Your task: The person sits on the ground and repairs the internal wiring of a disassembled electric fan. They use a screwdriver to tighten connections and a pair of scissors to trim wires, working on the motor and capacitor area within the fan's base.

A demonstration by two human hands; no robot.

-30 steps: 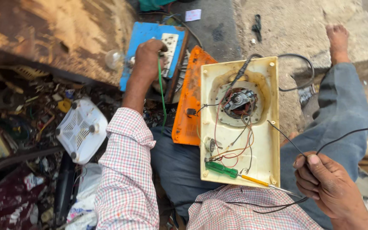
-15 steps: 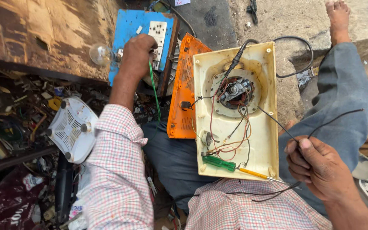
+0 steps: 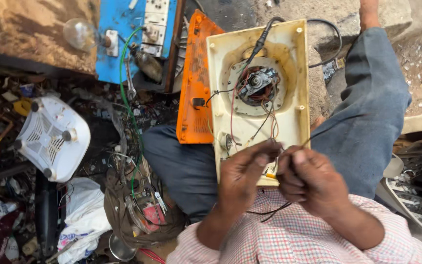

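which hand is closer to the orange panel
Left. The left hand is just right of and below the orange panel, over the cream housing; the right hand sits farther right.

A blue board (image 3: 123,44) with white sockets lies at the top, a clear bulb (image 3: 80,34) fixed at its left edge and a green wire (image 3: 128,107) trailing down from it. An orange cover (image 3: 196,83) leans just right of the board. To the left, a white grilled cover (image 3: 52,137) rests on dark scrap. Below it lie a white plastic bag (image 3: 81,220) and a tangle of wires and small parts.
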